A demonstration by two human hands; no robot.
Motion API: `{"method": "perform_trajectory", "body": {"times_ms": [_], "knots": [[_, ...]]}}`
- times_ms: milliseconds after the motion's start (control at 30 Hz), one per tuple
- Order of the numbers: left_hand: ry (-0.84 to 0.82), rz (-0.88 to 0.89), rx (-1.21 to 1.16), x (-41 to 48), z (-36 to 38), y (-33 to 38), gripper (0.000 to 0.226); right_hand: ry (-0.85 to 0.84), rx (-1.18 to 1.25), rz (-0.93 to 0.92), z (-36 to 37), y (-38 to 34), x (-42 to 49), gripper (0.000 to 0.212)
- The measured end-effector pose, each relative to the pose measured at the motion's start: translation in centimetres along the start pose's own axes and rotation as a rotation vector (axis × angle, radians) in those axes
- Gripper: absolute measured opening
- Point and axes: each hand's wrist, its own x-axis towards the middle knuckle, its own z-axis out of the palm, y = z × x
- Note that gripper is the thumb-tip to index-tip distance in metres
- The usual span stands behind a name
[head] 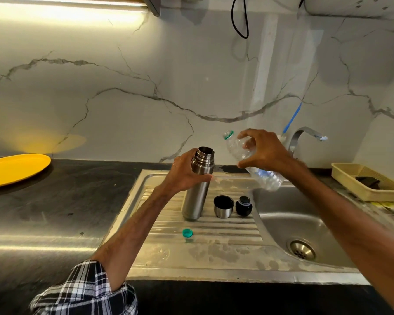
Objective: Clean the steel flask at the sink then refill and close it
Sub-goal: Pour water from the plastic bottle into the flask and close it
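**Open flask held on the drainboard, water bottle tilted beside it**

The tall brushed-steel flask (198, 185) stands on the ribbed steel drainboard (214, 253) just left of the sink basin (282, 214), its threaded mouth uncapped. The left hand (184, 176) grasps it around the upper body, fingers curled behind and thumb across the front.

The right hand (264, 153) grips a clear, crinkled plastic water bottle (267, 178) around its middle, fingers arched over the top. The bottle is tilted, its open green-ringed neck pointing up and left, near the flask's mouth but apart from it; its base hangs over the basin's near-left edge. How much water it holds is hard to tell.

Just right of the flask, a small steel cup lid with a dark interior (223, 206) sits mouth up, and beside it stands a black screw stopper (244, 206). A small green bottle cap (187, 233) lies nearer the camera on the drainboard.

A curved steel tap (302, 133) rises behind the right hand. On the dark stone counter (55, 201) lies a yellow oval plate (14, 169) at far left; a beige plastic tray (368, 192) sits right of the sink
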Motion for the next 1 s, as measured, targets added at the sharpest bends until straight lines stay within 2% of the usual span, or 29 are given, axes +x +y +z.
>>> {"method": "perform_trajectory", "body": {"times_ms": [300,667,900,1000], "knots": [[0.068,-0.096,-0.048,-1.1,-1.2,-1.2,0.078,0.04,0.225,0.128,4.1,1.9,-6.3,0.081],[0.031,-0.121,0.013,-4.0,-1.1,-1.4,0.081,0.057,0.292,0.15,6.6,1.8,-9.3,0.081],[-0.067,-0.207,0.129,-8.1,-0.9,-2.7,0.057,0.075,0.313,0.141,7.3,1.3,-10.5,0.084],[-0.117,-0.263,0.203,-10.2,-0.3,-3.1,0.039,0.074,0.321,0.137,7.6,1.0,-11.2,0.082]]}}
